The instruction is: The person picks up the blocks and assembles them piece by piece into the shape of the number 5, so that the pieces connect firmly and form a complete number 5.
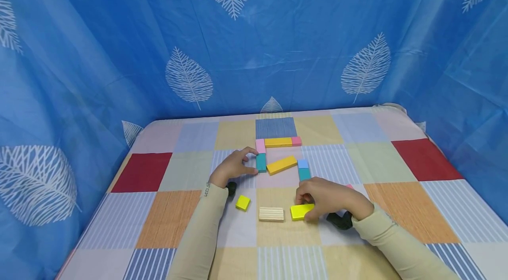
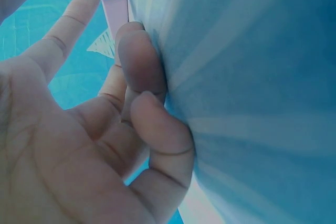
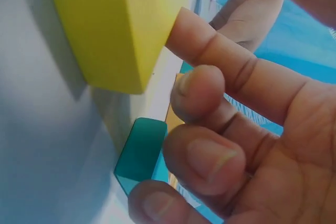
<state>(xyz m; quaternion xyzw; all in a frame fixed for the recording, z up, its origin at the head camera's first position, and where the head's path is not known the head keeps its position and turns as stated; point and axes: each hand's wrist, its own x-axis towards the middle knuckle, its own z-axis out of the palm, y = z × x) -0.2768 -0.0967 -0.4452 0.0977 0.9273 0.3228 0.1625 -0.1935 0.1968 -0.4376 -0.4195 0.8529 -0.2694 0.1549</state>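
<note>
My left hand (image 1: 235, 165) is beside a teal block (image 1: 260, 163), with index finger and thumb extended toward its left side, near its two ends. In the left wrist view the other fingers bend against the cloth. A pink block (image 1: 259, 145) adjoins the teal one's far end. My right hand (image 1: 327, 196) pinches a yellow block (image 1: 299, 211) between thumb and index finger, low over the cloth. Past the right fingers lies a second teal block (image 1: 304, 174) with a light blue block (image 1: 303, 163) at its far end.
An orange-yellow bar (image 1: 278, 142) and a small red-pink block (image 1: 296, 141) line up at the back. Another orange-yellow bar (image 1: 282, 165) lies slanted between the teal blocks. Nearer are a yellow cube (image 1: 243, 203) and a ribbed wooden block (image 1: 271, 214) on the patchwork cloth (image 1: 170, 214).
</note>
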